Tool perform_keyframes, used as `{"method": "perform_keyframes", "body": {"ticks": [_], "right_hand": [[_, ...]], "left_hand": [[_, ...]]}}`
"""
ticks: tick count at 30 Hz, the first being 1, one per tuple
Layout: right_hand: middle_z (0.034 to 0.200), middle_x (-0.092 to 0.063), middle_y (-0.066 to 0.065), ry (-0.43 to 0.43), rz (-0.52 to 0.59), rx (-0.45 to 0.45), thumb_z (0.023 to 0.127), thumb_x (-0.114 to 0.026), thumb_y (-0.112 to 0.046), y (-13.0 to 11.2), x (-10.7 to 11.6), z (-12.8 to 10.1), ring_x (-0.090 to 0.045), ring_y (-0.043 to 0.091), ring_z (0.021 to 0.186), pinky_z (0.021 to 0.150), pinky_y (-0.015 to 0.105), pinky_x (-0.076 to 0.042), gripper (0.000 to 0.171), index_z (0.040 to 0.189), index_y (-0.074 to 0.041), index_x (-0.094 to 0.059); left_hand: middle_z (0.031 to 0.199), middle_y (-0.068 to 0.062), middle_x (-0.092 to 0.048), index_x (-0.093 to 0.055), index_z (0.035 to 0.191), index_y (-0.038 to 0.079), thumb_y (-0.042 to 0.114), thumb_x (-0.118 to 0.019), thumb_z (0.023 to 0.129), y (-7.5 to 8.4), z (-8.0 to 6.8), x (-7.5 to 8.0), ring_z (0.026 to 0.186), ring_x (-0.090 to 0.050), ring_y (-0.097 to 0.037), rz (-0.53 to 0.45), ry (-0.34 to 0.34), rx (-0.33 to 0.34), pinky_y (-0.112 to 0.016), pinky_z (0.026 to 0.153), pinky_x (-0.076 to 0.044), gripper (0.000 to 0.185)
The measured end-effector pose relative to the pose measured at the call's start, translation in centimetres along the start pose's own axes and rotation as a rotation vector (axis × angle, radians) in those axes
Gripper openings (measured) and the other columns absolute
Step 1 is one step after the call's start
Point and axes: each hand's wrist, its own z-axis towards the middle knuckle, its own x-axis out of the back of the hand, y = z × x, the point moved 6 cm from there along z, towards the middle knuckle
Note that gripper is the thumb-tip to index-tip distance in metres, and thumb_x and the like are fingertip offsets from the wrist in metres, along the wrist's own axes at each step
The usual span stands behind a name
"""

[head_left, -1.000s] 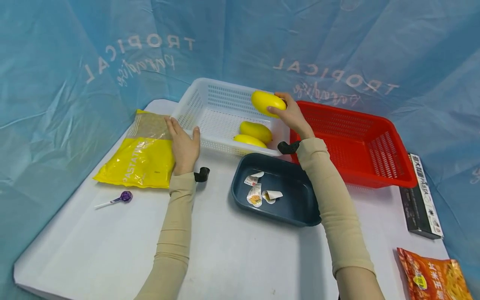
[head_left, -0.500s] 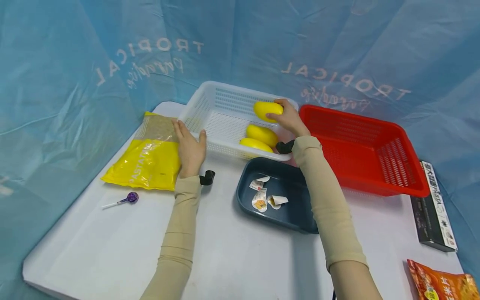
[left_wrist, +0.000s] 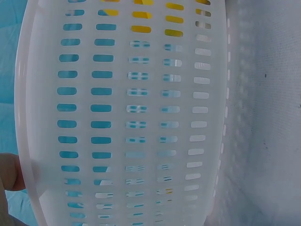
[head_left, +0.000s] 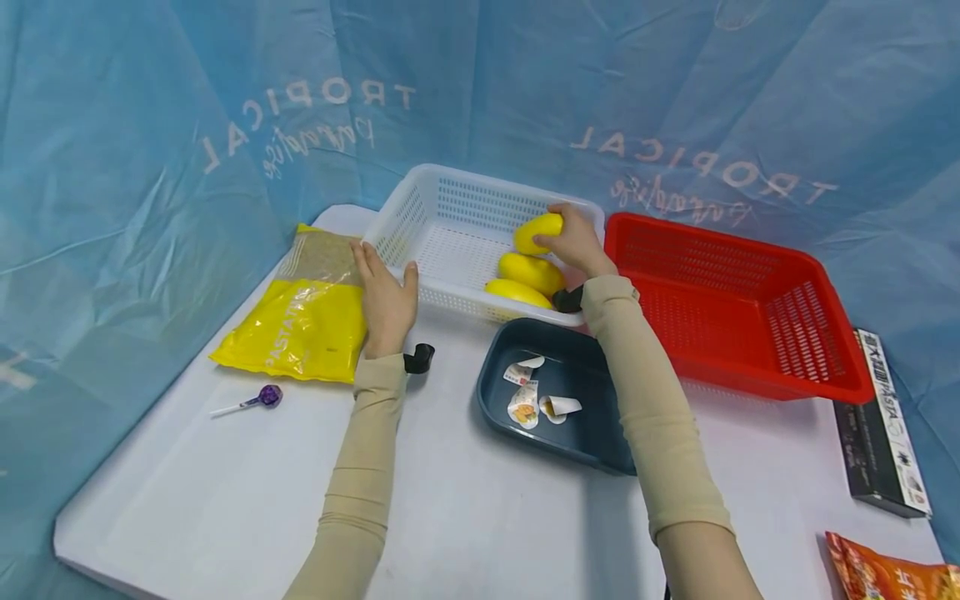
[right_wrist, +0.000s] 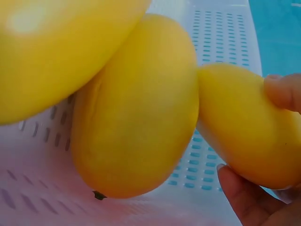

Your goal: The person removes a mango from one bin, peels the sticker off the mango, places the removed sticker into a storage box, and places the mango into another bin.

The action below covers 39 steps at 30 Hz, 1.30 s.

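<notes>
A white slotted basket [head_left: 450, 212] stands at the back of the table and fills the left wrist view [left_wrist: 141, 117]. My right hand [head_left: 573, 242] grips a yellow mango [head_left: 536, 232] low inside the basket, beside two other mangoes [head_left: 531, 272] [head_left: 516, 292]. In the right wrist view the held mango [right_wrist: 244, 127] touches the middle mango [right_wrist: 141, 113], with my fingertips [right_wrist: 282, 92] on it. My left hand [head_left: 386, 296] rests against the basket's near left corner, thumb on the front wall, fingers straight.
A red basket [head_left: 727, 292] stands right of the white one. A dark blue tray [head_left: 592, 417] with paper scraps [head_left: 536, 392] lies in front. A yellow pasta bag [head_left: 307, 312] and purple lollipop [head_left: 258, 398] lie at left; a black box [head_left: 885, 425] and orange packet [head_left: 885, 571] at right.
My right hand has lowered the mango from above the basket's rim down into the basket beside the other two. The left hand has stayed at the basket's corner.
</notes>
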Motion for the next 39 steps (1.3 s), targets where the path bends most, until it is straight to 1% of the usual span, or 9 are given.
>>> {"method": "perform_keyframes", "body": {"ticks": [3,9,12,18,28,31,35,37,39], "right_hand": [[0.149,-0.041,0.012,0.002,-0.030,0.002,0.090,-0.067,-0.029,0.0,-0.2,0.0,-0.042,0.031,0.128,0.114,0.044,-0.036,0.071,0.149,-0.010,-0.032],[0.143,-0.045,0.016,-0.018,-0.101,-0.042,0.090,-0.068,-0.027,0.7,-0.7,0.0,-0.044,0.033,0.124,0.113,0.046,-0.037,0.069,0.146,-0.007,-0.033],[0.144,-0.044,0.017,-0.026,-0.118,-0.072,0.091,-0.066,-0.025,1.0,-0.7,-0.1,-0.044,0.034,0.125,0.114,0.046,-0.035,0.067,0.147,-0.007,-0.032],[0.147,-0.041,0.018,-0.020,-0.113,-0.105,0.094,-0.062,-0.022,1.4,-0.4,-0.4,-0.043,0.034,0.126,0.115,0.046,-0.035,0.063,0.148,-0.008,-0.031],[0.150,-0.038,0.017,-0.041,-0.088,-0.074,0.096,-0.059,-0.027,1.3,0.0,-1.3,-0.041,0.033,0.130,0.113,0.046,-0.037,0.061,0.148,-0.007,-0.033],[0.152,-0.037,0.016,-0.081,-0.082,-0.074,0.097,-0.057,-0.031,1.3,0.4,-1.5,-0.040,0.033,0.134,0.114,0.047,-0.035,0.063,0.149,-0.008,-0.031],[0.155,-0.033,0.016,-0.133,-0.077,-0.039,0.098,-0.054,-0.035,0.7,1.3,-2.5,-0.036,0.035,0.139,0.114,0.050,-0.034,0.065,0.151,-0.009,-0.028],[0.156,-0.031,0.015,-0.130,-0.069,-0.012,0.098,-0.054,-0.036,0.3,2.1,-3.4,-0.035,0.035,0.140,0.113,0.052,-0.034,0.065,0.152,-0.010,-0.027],[0.157,-0.030,0.015,-0.101,-0.062,0.021,0.097,-0.054,-0.035,0.0,2.9,-4.3,-0.034,0.036,0.140,0.113,0.053,-0.034,0.066,0.152,-0.011,-0.028]], "left_hand": [[0.164,-0.013,0.007,-0.005,0.155,0.002,0.035,-0.051,0.099,-0.1,-0.2,0.0,0.123,-0.054,-0.038,0.003,-0.001,0.001,-0.040,0.097,-0.051,0.079],[0.164,-0.013,0.006,-0.006,0.155,0.002,0.035,-0.051,0.099,-0.1,-0.6,-0.3,0.128,-0.050,-0.036,0.000,-0.016,0.000,-0.040,0.103,-0.048,0.079],[0.164,-0.014,0.006,-0.007,0.155,0.002,0.035,-0.051,0.099,0.1,-0.6,-0.4,0.129,-0.049,-0.036,-0.010,-0.018,-0.010,-0.040,0.103,-0.048,0.078],[0.164,-0.012,0.008,-0.006,0.155,0.002,0.034,-0.051,0.099,0.4,-0.5,-0.8,0.127,-0.051,-0.036,-0.021,-0.028,-0.024,-0.041,0.102,-0.048,0.079],[0.164,-0.014,0.006,-0.006,0.155,0.000,0.035,-0.050,0.099,0.6,-0.1,-1.1,0.124,-0.053,-0.040,0.011,-0.037,-0.025,-0.041,0.097,-0.051,0.079],[0.164,-0.015,0.006,-0.006,0.154,-0.001,0.034,-0.050,0.099,0.6,0.1,-1.1,0.135,-0.043,-0.038,0.009,-0.040,-0.032,-0.041,0.107,-0.044,0.079],[0.163,-0.017,0.006,-0.006,0.154,-0.003,0.034,-0.050,0.099,0.5,0.3,-0.9,0.148,-0.019,-0.036,0.014,-0.049,-0.045,-0.042,0.119,-0.026,0.080],[0.163,-0.018,0.006,-0.006,0.154,-0.004,0.035,-0.050,0.099,0.5,0.5,-0.8,0.150,-0.011,-0.036,0.033,-0.056,-0.047,-0.044,0.122,-0.018,0.080],[0.163,-0.019,0.005,-0.006,0.153,-0.004,0.037,-0.049,0.099,0.4,0.7,-0.6,0.150,-0.007,-0.039,0.063,-0.065,-0.049,-0.046,0.122,-0.013,0.080]]}}
